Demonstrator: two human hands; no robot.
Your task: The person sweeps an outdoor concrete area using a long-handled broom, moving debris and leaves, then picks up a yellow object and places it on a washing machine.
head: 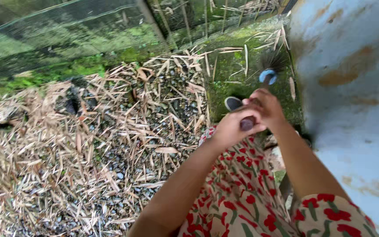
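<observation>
Both my hands grip the dark handle of a broom. My left hand holds the handle's near end, and my right hand closes around it just beyond. The broom's head has a blue collar and dark stiff bristles that touch the mossy ground by the wall. My floral red-and-white garment fills the lower middle. A dark shoe tip shows under my hands.
Dry bamboo leaves and gravel cover the ground to the left. A mossy strip runs beside a pale blue stained wall on the right. Dark netting and a mossy ledge lie at the back.
</observation>
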